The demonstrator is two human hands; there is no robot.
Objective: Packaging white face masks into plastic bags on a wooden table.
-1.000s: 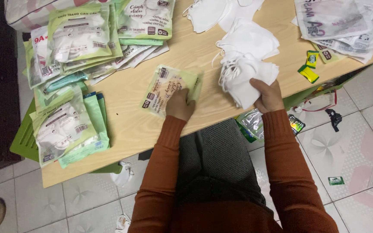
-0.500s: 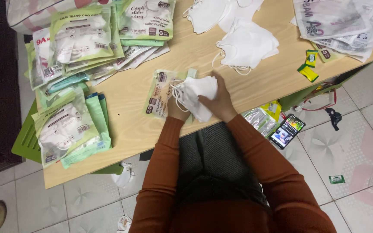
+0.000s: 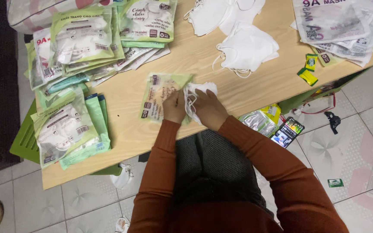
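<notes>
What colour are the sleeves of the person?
Rust orange sleeves, seen best in the head view.

Both hands (image 3: 174,106) (image 3: 209,108) close together, fingers curled, forearms converging.

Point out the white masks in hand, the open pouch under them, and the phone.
white masks (image 3: 200,89), head view, top of the bunch
open pouch (image 3: 157,96), head view, printed front
phone (image 3: 288,132), head view, lit screen

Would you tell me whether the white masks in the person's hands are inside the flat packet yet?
Mostly out: the white masks bunch at the packet's right edge, gripped by both hands.
</notes>
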